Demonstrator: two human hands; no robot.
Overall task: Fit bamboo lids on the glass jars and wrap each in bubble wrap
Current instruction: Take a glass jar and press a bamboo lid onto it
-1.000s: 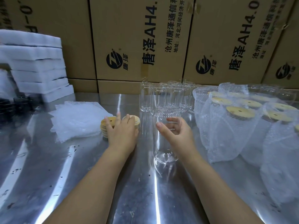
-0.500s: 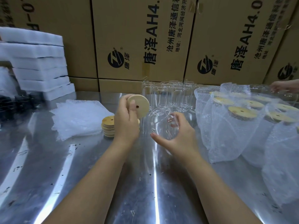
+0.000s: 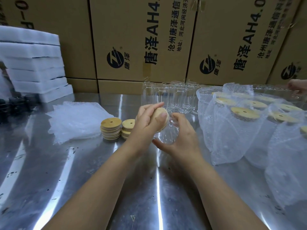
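Item: glass jar (image 3: 166,133), centre frame, tilted, held off the table in right hand (image 3: 181,138), fingers curled round its body. Left hand (image 3: 147,122) gripped bamboo lid (image 3: 160,116) against the mouth. Advice: seat lid square, press evenly.

The cardboard boxes (image 3: 142,39) behind the bench carry a round logo, "唐泽", "AH4", and "沧州唐泽通信"; smaller print begins "地址:河北河间经济开".

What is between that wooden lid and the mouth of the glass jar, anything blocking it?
Nothing visible. The left hand presses the bamboo lid straight against the mouth of the glass jar, which the right hand holds tilted above the table. Only the person's own fingers are around the lid.
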